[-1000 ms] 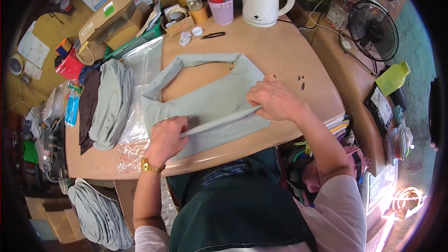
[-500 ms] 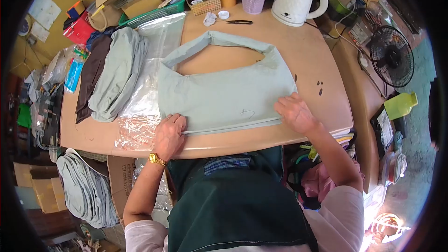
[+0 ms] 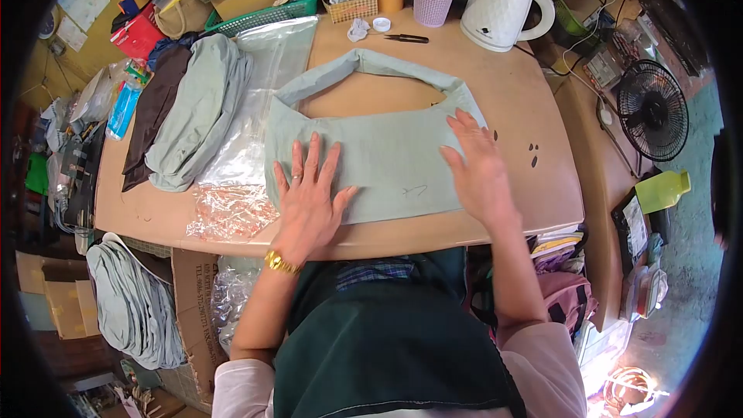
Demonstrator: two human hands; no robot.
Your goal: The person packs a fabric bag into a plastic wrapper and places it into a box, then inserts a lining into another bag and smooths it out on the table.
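A pale grey-green cloth bag [image 3: 379, 151] with a wide strap lies flat on the table, its strap looped toward the back. My left hand [image 3: 311, 193] rests on the bag's lower left part, fingers spread, with a ring and a gold watch on that arm. Over the bag's right edge is my right hand [image 3: 478, 170], open with its fingers stretched forward; whether it touches the cloth I cannot tell. A loose dark thread [image 3: 415, 190] shows on the lower right of the bag.
Left of the bag lie clear plastic sleeves [image 3: 259, 101] and folded grey-green cloth [image 3: 197, 116] over dark brown cloth [image 3: 155, 112]. Thread snips [image 3: 407, 38], a white kettle [image 3: 499, 8] and a lilac basket [image 3: 432, 4] stand at the back. A fan [image 3: 652, 112] is at right.
Both hands have let go of the bag's lower corners and opened. The left has moved up onto the cloth, the right up along its right side. The bottom edge now lies flatter.
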